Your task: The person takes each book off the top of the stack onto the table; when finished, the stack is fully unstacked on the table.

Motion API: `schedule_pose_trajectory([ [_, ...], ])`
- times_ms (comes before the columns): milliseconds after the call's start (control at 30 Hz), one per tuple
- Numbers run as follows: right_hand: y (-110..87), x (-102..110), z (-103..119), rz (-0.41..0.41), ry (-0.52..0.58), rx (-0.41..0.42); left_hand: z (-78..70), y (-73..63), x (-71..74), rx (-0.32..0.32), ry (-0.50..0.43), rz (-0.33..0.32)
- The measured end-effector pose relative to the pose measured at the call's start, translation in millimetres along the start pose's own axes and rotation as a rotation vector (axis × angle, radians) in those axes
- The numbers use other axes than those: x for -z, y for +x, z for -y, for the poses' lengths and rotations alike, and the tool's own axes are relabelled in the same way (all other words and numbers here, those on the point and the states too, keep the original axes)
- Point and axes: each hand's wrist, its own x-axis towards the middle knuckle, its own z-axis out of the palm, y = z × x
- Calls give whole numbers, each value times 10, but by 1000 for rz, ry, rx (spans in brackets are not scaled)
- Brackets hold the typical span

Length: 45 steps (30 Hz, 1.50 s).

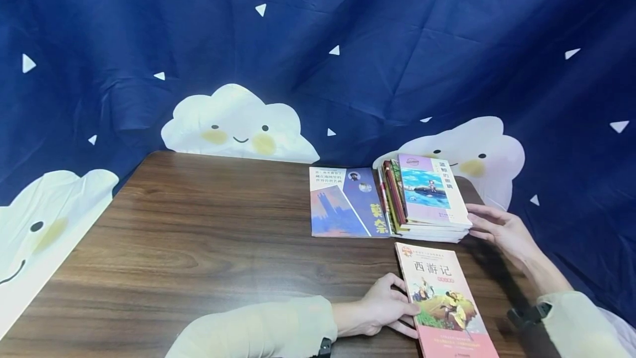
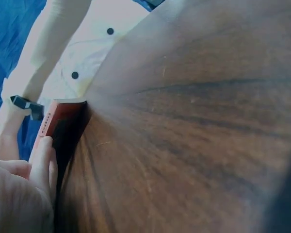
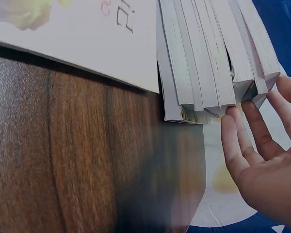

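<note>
My left hand (image 1: 385, 308) holds a pink paperback book (image 1: 447, 303) by its left edge, with the thumb on the cover. The cover carries large Chinese characters and a painted scene. In the left wrist view a dark shadow lies along the underside of the pink book (image 2: 51, 116). At the back right stands a stack of books (image 1: 432, 198), topped by one with a blue sea picture. My right hand (image 1: 504, 233) touches the right side of the stack. In the right wrist view its fingertips (image 3: 229, 119) rest against the uneven page edges of the stacked books (image 3: 208, 58).
A blue-and-white book (image 1: 348, 203) lies flat just left of the stack, its right side against or under it. Everything rests on a brown wooden table (image 1: 208, 236). Behind hangs a dark blue curtain (image 1: 278, 43) with white clouds and triangles.
</note>
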Motion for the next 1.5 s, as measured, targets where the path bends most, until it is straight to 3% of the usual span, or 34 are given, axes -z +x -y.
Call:
schedule_pose_trajectory([
  [200,7,-1,-3,10,-2,13,-159,-119,171,37,182,14],
  [367,8,5,-5,0,3,6,-369,-84,307,-11,251,-18],
  [500,-2,-5,-9,-4,1,-7,-598,73,403,-71,263,-30],
  [700,-12,-1,-10,4,-2,-6,-973,421,532,-152,236,-24],
  [900,-13,11,-19,11,3,8,-1191,733,554,-211,174,-56],
  [1200,8,-5,-9,-16,-24,-13,-1318,1013,445,-199,99,-122],
  [1500,18,1,-21,10,-2,14,-1293,1058,287,-221,105,-195],
])
